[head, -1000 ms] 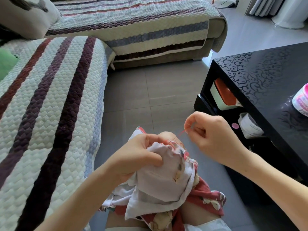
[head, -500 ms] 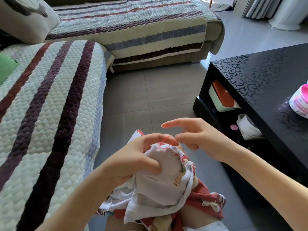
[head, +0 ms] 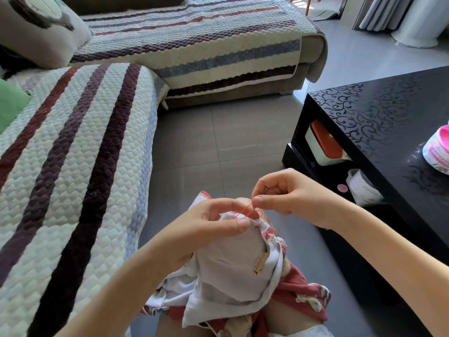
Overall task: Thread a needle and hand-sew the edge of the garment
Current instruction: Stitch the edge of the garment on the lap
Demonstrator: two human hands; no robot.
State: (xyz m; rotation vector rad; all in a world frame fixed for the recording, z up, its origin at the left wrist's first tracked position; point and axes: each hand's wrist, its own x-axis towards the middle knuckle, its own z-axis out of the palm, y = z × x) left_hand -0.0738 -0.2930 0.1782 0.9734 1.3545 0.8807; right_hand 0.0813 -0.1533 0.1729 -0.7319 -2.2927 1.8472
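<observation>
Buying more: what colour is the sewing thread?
Red thread, seen best in the head view.

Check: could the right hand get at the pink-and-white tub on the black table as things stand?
Probably not at once: the right hand pinches the red thread. Nothing stands between it and the tub on the table.

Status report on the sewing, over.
Left hand grips the garment edge. Right hand pinches the red thread above it. Needle not discernible. Nothing blocking the hands.
</observation>
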